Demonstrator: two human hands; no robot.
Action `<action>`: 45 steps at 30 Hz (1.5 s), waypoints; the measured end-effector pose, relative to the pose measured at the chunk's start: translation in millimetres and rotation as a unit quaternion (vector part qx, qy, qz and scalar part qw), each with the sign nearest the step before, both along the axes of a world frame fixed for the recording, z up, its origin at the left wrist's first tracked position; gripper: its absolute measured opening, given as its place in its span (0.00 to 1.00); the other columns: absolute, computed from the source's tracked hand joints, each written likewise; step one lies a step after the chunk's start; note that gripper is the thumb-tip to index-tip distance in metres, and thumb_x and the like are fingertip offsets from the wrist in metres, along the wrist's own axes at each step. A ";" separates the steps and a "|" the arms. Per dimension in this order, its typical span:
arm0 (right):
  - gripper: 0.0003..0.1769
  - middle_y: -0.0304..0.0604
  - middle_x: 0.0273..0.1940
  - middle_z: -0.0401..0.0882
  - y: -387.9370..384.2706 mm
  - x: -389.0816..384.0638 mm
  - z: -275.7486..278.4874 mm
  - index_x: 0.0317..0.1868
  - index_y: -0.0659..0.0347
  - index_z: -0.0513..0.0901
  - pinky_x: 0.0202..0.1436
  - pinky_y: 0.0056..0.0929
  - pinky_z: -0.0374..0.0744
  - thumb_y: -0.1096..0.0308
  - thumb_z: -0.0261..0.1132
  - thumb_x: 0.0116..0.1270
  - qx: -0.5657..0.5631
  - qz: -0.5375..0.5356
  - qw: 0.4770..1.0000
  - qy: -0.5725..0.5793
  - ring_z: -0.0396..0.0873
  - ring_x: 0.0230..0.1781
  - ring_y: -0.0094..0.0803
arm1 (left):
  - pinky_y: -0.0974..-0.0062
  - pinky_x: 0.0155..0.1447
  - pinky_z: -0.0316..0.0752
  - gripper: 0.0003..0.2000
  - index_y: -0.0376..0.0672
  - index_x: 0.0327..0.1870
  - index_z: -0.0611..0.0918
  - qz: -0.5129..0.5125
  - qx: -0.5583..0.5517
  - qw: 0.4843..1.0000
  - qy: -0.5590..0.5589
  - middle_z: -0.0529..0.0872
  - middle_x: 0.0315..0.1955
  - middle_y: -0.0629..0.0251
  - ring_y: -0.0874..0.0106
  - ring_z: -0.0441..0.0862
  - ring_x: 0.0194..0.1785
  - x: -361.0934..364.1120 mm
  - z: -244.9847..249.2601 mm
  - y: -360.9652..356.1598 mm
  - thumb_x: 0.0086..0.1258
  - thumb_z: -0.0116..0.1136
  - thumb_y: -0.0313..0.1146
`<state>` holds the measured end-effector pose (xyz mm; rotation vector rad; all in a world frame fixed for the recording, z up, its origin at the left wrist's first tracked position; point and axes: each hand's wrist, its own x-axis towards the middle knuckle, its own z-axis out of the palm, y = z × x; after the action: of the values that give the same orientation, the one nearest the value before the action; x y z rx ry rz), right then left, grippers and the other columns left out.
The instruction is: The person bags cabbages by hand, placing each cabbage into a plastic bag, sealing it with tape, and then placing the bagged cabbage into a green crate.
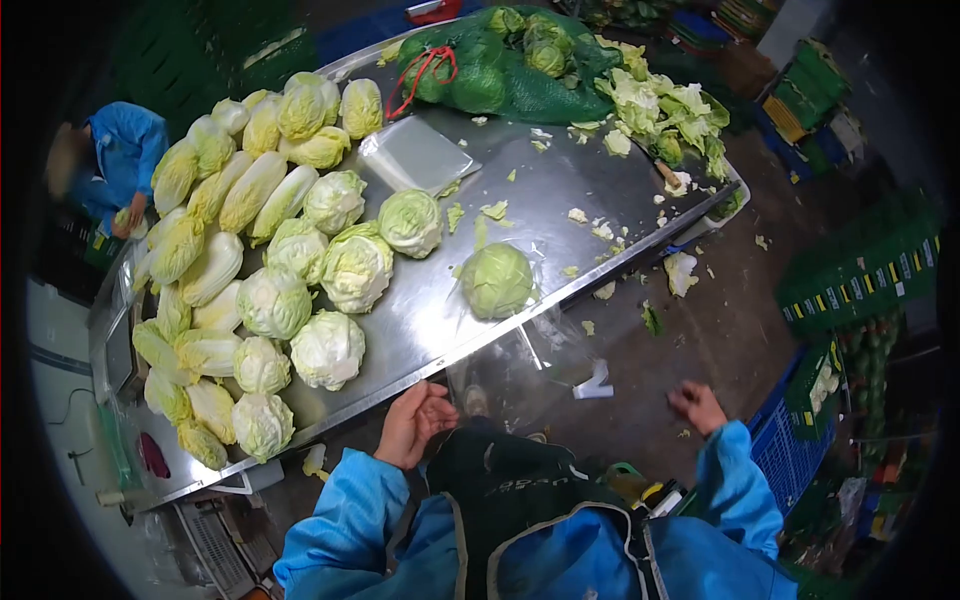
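Head view, nearest first: below the counter edge, the left hand has a loosely cupped grip, fingers bent and partly open, with no cabbage in it; whether a fingertip touches the clear film beside it, I cannot tell. Well apart, the right hand is out over the floor, its grip loosely curled and slightly blurred, with nothing visible in it.

Between and beyond the hands, the single green cabbage sits at the counter's near edge, beside film that hangs over the rim. It looks dense and fairly heavy for its size, firm in the body, with a smooth outer leaf that could slide or roll on the bare metal. Both palms low on opposite sides should carry it best; a fingertip pinch would likely tear the leaf. The film seems thin, limp and clingy, better taken by its free edge, between finger and thumb.

Farther left stand paler round cabbages, some with crinkled, looser leaves that probably bruise and rip more easily. Past them lie long cabbages and a flat stack of clear bags, likely slippery. At the far side are a green net sack and loose leaves; off the left end is another person in a blue jacket.
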<state>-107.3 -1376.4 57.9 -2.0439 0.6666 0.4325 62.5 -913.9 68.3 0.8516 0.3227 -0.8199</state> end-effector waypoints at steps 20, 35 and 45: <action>0.07 0.38 0.18 0.71 52.9 5.9 97.6 0.31 0.64 0.77 0.30 0.30 0.71 0.70 0.57 0.63 0.362 0.029 0.925 -0.114 0.72 0.21 0.28 | 0.79 0.32 0.75 0.07 0.41 0.28 0.75 -0.041 0.045 0.998 -0.026 0.78 0.21 0.66 0.75 0.77 0.24 9.8 -0.1 -7.3 0.66 0.52 0.32; 0.16 0.35 0.18 0.75 132.8 223.7 7.7 0.24 0.62 0.78 0.18 0.18 0.67 0.60 0.60 0.64 0.319 -0.090 0.944 0.002 0.71 0.15 0.19 | 0.73 0.44 0.71 0.21 0.40 0.44 0.74 0.052 0.397 0.699 -0.593 0.75 0.40 0.58 0.67 0.74 0.41 30.1 -21.3 -36.2 0.47 0.68 0.22; 0.14 0.36 0.19 0.75 99.3 224.0 -1.0 0.24 0.59 0.75 0.20 0.19 0.71 0.62 0.60 0.65 0.343 -0.119 0.932 -0.008 0.72 0.16 0.22 | 0.66 0.44 0.69 0.08 0.42 0.28 0.78 -0.007 0.416 0.595 -0.688 0.80 0.37 0.61 0.60 0.76 0.41 46.9 -23.3 -13.6 0.47 0.65 0.23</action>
<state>116.7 -1277.1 56.9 -1.2877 0.6301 0.4291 109.4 -927.5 45.0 2.1120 -0.7896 0.2582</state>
